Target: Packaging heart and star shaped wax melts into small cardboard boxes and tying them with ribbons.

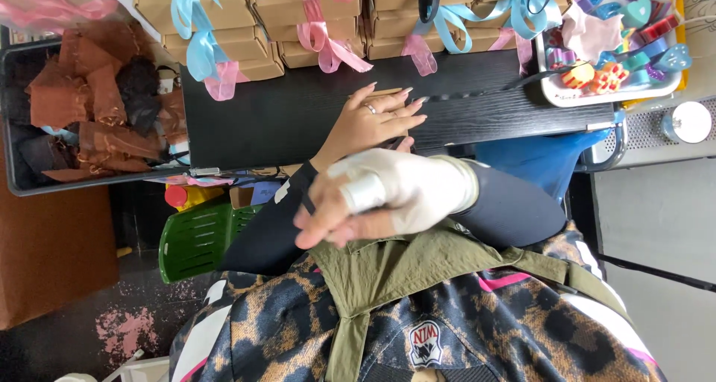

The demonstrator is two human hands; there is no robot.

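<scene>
Head view: left hand (375,121) lies flat, fingers slightly spread, on a brown card (385,93) on the black table (261,114), ribboned boxes (224,17) at its 12 o'clock; the wrapped right hand (380,196) hangs at 6 o'clock, blurred, grip unclear; best keep the palm's pressure even so the card can't slide
</scene>
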